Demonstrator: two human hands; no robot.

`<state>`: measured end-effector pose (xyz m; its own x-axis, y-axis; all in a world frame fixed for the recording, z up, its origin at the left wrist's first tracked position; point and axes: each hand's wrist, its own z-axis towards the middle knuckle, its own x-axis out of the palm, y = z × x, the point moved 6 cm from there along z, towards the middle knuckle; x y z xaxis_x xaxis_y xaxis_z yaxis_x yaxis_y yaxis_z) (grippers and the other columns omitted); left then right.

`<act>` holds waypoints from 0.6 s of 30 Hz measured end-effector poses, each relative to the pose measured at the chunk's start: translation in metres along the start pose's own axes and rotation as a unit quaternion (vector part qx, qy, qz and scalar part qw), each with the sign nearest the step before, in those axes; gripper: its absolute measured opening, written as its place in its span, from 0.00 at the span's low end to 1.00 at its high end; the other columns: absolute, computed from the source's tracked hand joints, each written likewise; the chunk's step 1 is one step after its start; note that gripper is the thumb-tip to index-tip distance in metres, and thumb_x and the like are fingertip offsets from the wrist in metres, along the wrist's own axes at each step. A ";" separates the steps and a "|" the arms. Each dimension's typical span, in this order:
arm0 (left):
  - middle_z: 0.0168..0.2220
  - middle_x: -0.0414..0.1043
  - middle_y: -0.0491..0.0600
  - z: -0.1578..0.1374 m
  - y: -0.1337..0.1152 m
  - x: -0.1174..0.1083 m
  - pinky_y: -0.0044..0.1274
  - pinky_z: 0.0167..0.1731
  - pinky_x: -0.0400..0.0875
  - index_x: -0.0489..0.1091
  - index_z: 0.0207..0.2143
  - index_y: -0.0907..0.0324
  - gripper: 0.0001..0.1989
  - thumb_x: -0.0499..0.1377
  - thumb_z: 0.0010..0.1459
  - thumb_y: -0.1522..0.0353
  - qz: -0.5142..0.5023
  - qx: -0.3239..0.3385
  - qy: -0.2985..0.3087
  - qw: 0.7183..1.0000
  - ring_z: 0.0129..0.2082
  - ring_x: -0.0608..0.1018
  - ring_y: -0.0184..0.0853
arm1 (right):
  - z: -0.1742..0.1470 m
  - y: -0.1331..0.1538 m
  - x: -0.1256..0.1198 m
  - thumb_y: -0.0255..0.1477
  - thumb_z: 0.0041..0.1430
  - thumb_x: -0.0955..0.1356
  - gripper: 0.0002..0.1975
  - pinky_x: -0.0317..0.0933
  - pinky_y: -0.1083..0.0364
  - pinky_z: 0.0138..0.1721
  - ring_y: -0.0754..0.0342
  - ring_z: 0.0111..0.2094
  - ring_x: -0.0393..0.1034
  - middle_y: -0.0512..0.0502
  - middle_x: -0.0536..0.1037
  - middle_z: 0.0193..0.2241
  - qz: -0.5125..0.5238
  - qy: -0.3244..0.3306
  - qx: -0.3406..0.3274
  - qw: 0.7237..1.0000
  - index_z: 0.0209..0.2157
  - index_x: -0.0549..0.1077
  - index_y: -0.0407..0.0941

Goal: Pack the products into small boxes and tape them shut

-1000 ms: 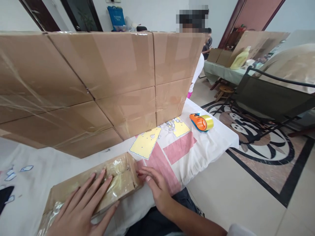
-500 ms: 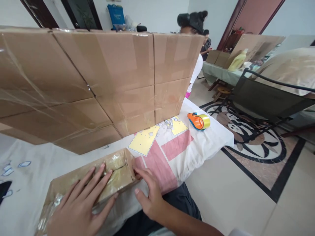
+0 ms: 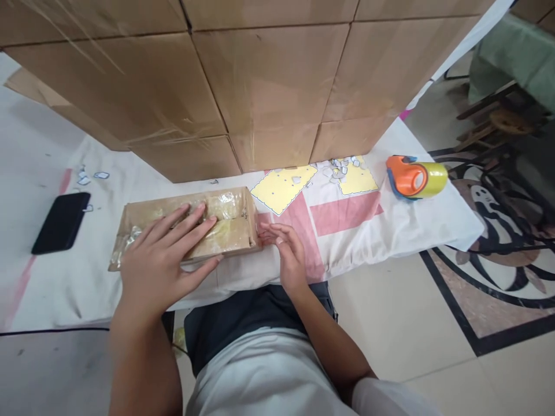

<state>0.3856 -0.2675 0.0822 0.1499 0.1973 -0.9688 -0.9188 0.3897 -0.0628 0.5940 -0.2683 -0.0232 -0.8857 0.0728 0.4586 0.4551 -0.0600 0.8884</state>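
Observation:
A small, long cardboard box [image 3: 236,228] with shiny clear tape over its top lies on the cloth-covered table in front of me. My left hand [image 3: 167,248] rests flat on the top of this box, fingers spread and holding nothing. At the box's right end is my right hand [image 3: 288,248], fingers loosely bent and thumb apart from the palm; the fingertips are close against the end face. Whether they press on it is hard to see. To the right, an orange and blue tape dispenser [image 3: 410,178] with a yellowish roll sits on the cloth.
A wall of stacked, taped cardboard boxes [image 3: 277,81] stands just behind the small box. A black phone [image 3: 61,223] lies at the left. Paper scraps [image 3: 340,169] are scattered on the patterned tablecloth [image 3: 347,242]. A wooden stool [image 3: 511,124] stands on the floor at the far right.
My view has tilted down, so the stack sits higher and my lap shows. My left hand stays on the box; at its end, my right thumb has come nearer the fingers.

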 end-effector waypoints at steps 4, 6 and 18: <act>0.69 0.64 0.42 -0.002 0.000 0.000 0.38 0.66 0.63 0.67 0.65 0.49 0.27 0.59 0.65 0.56 -0.019 0.025 -0.044 0.999 0.68 0.69 0.47 | -0.006 -0.003 0.003 0.34 0.69 0.67 0.10 0.67 0.45 0.62 0.47 0.58 0.76 0.43 0.82 0.53 -0.047 0.028 -0.030 0.998 0.48 0.75 0.48; 0.68 0.66 0.44 -0.002 -0.001 -0.001 0.40 0.65 0.65 0.64 0.67 0.44 0.31 0.63 0.62 0.56 -0.019 0.033 -0.059 0.998 0.68 0.69 0.48 | -0.012 -0.003 0.004 0.33 0.70 0.67 0.10 0.67 0.44 0.62 0.47 0.59 0.74 0.43 0.81 0.55 -0.066 0.029 -0.058 0.996 0.50 0.75 0.49; 0.71 0.58 0.37 -0.001 0.003 -0.001 0.42 0.65 0.66 0.59 0.70 0.43 0.35 0.63 0.62 0.56 -0.004 0.023 -0.024 0.999 0.70 0.66 0.48 | -0.004 0.005 -0.013 0.29 0.70 0.67 0.10 0.70 0.46 0.59 0.50 0.56 0.77 0.45 0.81 0.54 -0.071 0.059 -0.028 0.995 0.50 0.75 0.51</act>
<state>0.3825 -0.2679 0.0823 0.1747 0.2369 -0.9557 -0.8998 0.4324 -0.0573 0.6078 -0.2739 -0.0250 -0.9467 -0.0322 0.3206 0.3222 -0.1139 0.9398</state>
